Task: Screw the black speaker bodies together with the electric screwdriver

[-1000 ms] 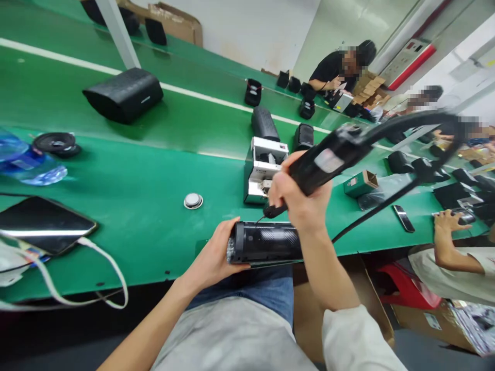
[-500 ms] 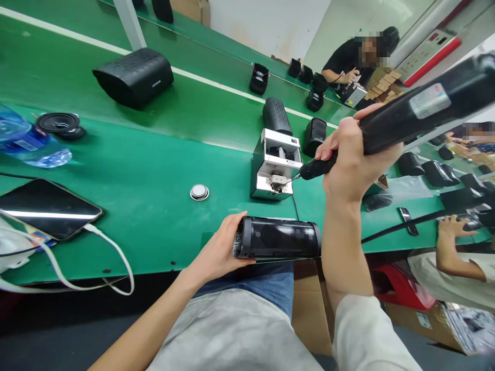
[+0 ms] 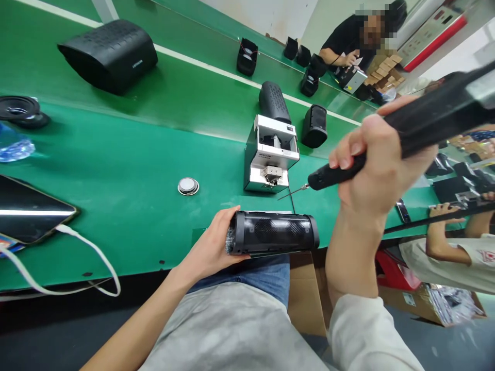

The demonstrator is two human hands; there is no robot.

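Note:
My left hand [image 3: 213,242] is closed around the left end of a black speaker housing [image 3: 275,233] with perforated grilles, held at the table's front edge. In my right hand [image 3: 381,154] is a black electric screwdriver [image 3: 436,113], gripped round its body. Its thin bit [image 3: 293,192] points down and left, in the air between the speaker housing and a screw feeder [image 3: 271,154]. Whether a screw sits on the bit's tip is too small to tell. The feeder is a silver and black box standing just behind the speaker housing.
A round silver-rimmed disc [image 3: 188,186] lies on the green table [image 3: 147,159]. Large black speaker shell [image 3: 112,56], loose speaker driver [image 3: 21,109], tablet-like device [image 3: 33,208] and white cable [image 3: 93,246] are left. Black housings [image 3: 315,126] stand behind the feeder. Co-workers [image 3: 348,49] sit beyond.
My right hand has drawn the screwdriver away from the feeder, back and to the right, so its bit is now clear of it. My left hand still holds the speaker housing.

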